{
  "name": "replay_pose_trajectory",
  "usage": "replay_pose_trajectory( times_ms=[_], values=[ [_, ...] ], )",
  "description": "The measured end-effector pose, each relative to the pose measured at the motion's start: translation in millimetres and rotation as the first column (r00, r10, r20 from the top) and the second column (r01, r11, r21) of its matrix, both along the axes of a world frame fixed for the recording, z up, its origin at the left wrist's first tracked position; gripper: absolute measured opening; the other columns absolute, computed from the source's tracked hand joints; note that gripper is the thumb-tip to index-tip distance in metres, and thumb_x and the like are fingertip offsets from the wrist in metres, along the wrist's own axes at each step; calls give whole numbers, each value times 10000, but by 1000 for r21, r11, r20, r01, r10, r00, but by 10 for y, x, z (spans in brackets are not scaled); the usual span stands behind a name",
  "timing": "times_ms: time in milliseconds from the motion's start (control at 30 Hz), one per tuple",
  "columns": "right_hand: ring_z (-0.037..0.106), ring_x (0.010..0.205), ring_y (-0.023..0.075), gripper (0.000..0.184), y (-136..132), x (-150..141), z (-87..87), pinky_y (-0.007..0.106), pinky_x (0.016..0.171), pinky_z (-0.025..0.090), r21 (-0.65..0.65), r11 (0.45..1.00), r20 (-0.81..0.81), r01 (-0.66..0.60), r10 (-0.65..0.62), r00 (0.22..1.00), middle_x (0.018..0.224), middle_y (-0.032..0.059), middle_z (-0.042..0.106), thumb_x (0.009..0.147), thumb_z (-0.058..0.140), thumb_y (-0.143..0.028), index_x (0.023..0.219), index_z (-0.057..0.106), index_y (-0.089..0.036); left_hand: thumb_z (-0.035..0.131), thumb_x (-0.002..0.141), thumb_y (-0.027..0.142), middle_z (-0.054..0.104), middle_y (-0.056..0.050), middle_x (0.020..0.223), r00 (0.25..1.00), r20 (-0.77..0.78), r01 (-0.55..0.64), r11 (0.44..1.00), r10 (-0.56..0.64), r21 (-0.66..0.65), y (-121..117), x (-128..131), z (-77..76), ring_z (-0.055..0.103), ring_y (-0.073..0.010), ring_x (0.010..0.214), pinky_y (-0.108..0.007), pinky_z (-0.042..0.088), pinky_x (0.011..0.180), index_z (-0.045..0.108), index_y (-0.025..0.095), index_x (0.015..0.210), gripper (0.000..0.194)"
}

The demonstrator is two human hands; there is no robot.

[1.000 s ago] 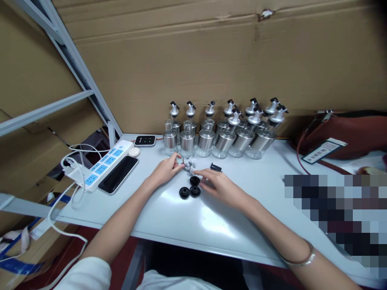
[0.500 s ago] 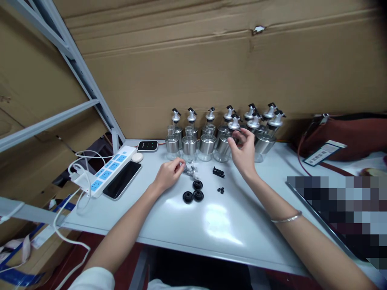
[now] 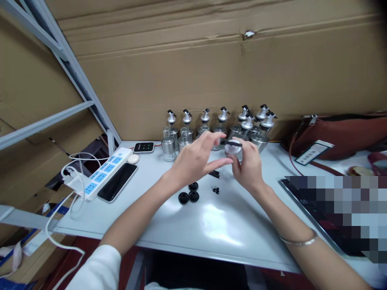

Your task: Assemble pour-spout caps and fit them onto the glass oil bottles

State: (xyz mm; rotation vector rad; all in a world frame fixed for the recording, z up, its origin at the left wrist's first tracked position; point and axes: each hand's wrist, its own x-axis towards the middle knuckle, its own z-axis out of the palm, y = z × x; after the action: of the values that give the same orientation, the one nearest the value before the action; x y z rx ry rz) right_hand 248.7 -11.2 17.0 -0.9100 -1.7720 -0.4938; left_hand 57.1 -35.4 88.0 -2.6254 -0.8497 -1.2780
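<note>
My right hand (image 3: 250, 168) grips an oil bottle, tipped so that its silver pourer top (image 3: 232, 149) with a black lever faces me; most of the bottle's body is hidden. Beside it, my left hand (image 3: 192, 161) is open, fingers and thumb apart around the near side of the top. Whether its fingertips touch the lever I cannot tell. Under the hands lie several black round caps (image 3: 193, 196), tiny black pieces (image 3: 216, 190) and a black lever part (image 3: 215, 174). Behind them stand glass-and-steel bottles (image 3: 260, 140) with pourers, and open-necked ones (image 3: 168, 146) at the left.
On the left are a white power strip (image 3: 105, 173), a phone (image 3: 117, 182), a round white case (image 3: 133, 159) and a small black-screened device (image 3: 144, 147). A brown bag (image 3: 347, 137) and a blurred dark tablet-like panel (image 3: 314, 217) lie right. Cardboard (image 3: 169, 72) walls the back.
My right hand has taken the front pourer-topped bottle and tipped it toward me. My left hand has left the small silver parts, moved right and opened beside the bottle's top.
</note>
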Motion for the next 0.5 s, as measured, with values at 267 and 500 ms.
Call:
replay_pose_trajectory(
  times_ms=[267,500],
  values=[
    [631,803,224,481,-180,62,92,382,794,467,68,994,228,-81,64,972,992,105,691,900,498,-247,1358,382,-163,365,974,384,603,-3,712,936,-351,-19,1000,20,8,49,3,63,577,-129,633,-239,383,560,513,158,792,325],
    [613,703,208,534,-217,47,112,365,729,461,45,996,228,-75,63,972,876,69,684,914,465,-287,1419,328,-178,268,997,398,579,10,643,932,-361,36,993,8,115,92,-34,45,535,-115,577,-249,335,569,497,162,764,403]
  ],
)
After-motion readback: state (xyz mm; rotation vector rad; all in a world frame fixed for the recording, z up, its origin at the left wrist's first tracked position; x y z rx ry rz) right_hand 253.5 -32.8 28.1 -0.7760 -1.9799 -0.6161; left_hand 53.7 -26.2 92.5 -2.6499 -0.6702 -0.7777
